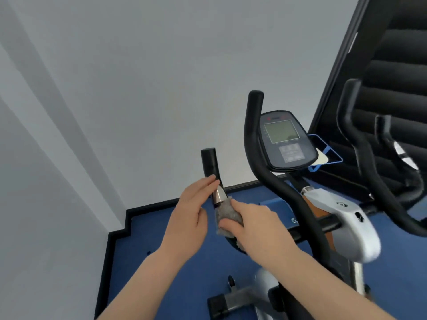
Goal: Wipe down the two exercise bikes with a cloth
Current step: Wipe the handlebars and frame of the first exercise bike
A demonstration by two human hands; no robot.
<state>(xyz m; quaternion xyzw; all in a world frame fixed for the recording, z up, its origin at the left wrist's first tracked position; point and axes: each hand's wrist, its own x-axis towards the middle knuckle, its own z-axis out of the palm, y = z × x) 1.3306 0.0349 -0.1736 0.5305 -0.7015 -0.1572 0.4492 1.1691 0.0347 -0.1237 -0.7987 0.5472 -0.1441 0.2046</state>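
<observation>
I am seeing my left hand (188,212) lying against the left grip (209,163) of the near bike (342,218); its fingers are lying straight and close together, tips touching the bar where black foam is giving way to a shiny metal sleeve (219,197). My right hand (251,224) is gripping the cloth (227,212): fingers are curling round a grey, fuzzy wad and pressing it onto the bar just below the sleeve. The grip is a round, matte tube with a flat end. The right handlebar (254,139) is curving up in smooth black foam beside the console (285,142), an oval dark panel with a greenish screen. The bike's body is showing glossy white plastic. A second bike's handlebars (351,121) are standing at the right, near dark slatted shutters (392,65). Blue floor (150,239) with black edging is meeting pale walls (138,77).
</observation>
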